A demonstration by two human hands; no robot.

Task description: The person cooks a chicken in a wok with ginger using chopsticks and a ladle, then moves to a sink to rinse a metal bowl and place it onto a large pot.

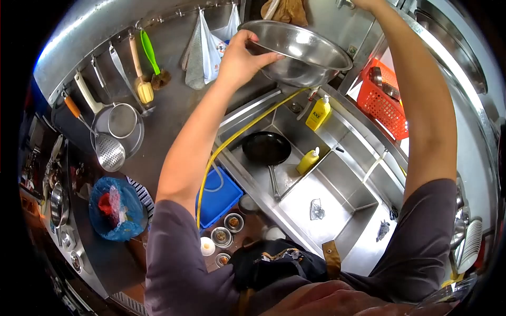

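Observation:
A wide stainless-steel basin (295,50) is up above the far end of the sink, tilted, its inside partly showing. My left hand (243,58) grips its near left rim, thumb and fingers on either side of the edge. My right arm reaches up to the top edge of the view, where only a bit of my right hand (366,3) shows beside a metal fitting (345,3) on the wall. Its fingers are cut off. Below the basin, a black frying pan (266,148) lies in the left sink bowl near a yellow squeeze bottle (308,161).
A yellow hose (227,141) runs along the sink's left side. Another yellow bottle (318,112) stands on the far ledge. A red basket (387,100) holds metal items on the right. Strainers and utensils hang left, above a blue-lined bin (100,226). A blue tray (219,197) sits lower.

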